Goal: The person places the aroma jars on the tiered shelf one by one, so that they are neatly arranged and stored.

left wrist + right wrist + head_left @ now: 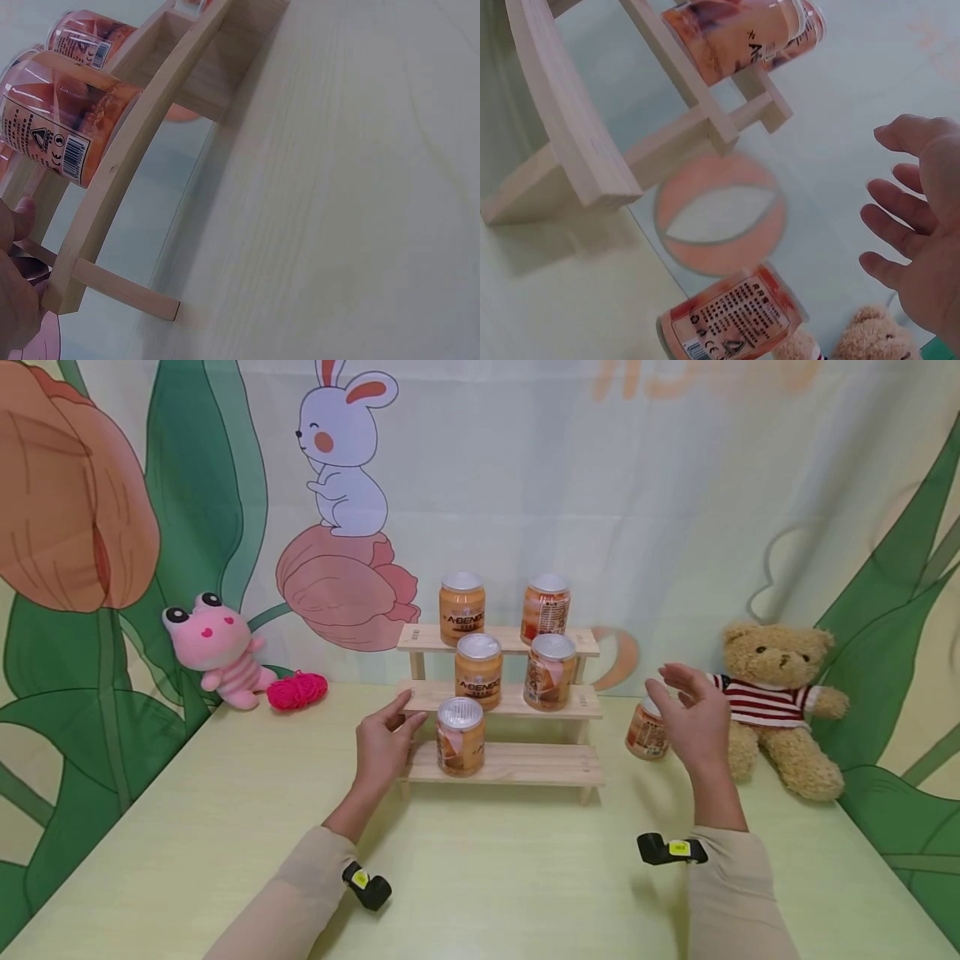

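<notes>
A three-tier wooden stand (510,765) holds several clear jars with silver lids and orange labels. On its bottom step, toward the left, is one jar (461,739). My left hand (381,745) is at the stand's left end, thumb and fingers about its side rail, beside that jar; the left wrist view shows the hand (19,281) only partly. To the right of the stand another jar (647,731) stands on the table, partly hidden behind my right hand (696,714). In the right wrist view, that hand has its fingers spread and holds nothing, apart from the jar (731,315).
Two jars stand on the top step, among them one at left (462,610), and two on the middle step. A teddy bear (780,693) sits at right. A pink plush frog (217,647) and pink yarn (297,691) lie at left. Behind hangs a printed curtain (645,510).
</notes>
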A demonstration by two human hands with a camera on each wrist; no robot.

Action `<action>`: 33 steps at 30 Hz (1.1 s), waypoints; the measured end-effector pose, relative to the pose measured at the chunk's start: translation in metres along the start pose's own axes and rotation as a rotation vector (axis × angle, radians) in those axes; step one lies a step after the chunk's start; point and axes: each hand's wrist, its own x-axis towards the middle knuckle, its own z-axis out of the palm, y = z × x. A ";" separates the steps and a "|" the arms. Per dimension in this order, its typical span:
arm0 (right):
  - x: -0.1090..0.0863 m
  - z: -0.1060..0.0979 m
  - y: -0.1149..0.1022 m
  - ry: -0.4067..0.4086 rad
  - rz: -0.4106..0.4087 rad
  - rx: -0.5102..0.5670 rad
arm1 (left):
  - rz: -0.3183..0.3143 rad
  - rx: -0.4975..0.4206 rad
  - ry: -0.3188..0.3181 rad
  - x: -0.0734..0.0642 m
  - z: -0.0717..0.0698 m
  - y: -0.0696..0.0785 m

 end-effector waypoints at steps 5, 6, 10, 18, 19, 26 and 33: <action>0.001 -0.001 0.010 0.009 0.043 -0.052 | -0.001 0.002 0.002 0.000 0.000 0.000; 0.001 -0.001 0.013 0.003 0.059 -0.052 | -0.002 0.003 0.001 0.000 0.000 0.000; -0.001 0.001 0.025 -0.009 0.115 -0.047 | -0.010 0.005 -0.002 0.000 -0.001 0.000; -0.002 0.006 0.043 0.028 0.166 -0.069 | 0.002 0.012 -0.003 0.001 0.000 -0.001; -0.003 0.006 0.045 0.022 0.187 -0.070 | 0.004 0.010 -0.004 0.001 0.000 -0.001; -0.004 0.008 0.057 -0.018 0.284 -0.079 | -0.024 0.013 -0.015 0.000 0.000 -0.001; -0.006 0.011 0.064 0.009 0.304 -0.055 | -0.018 0.021 -0.016 0.001 0.000 -0.001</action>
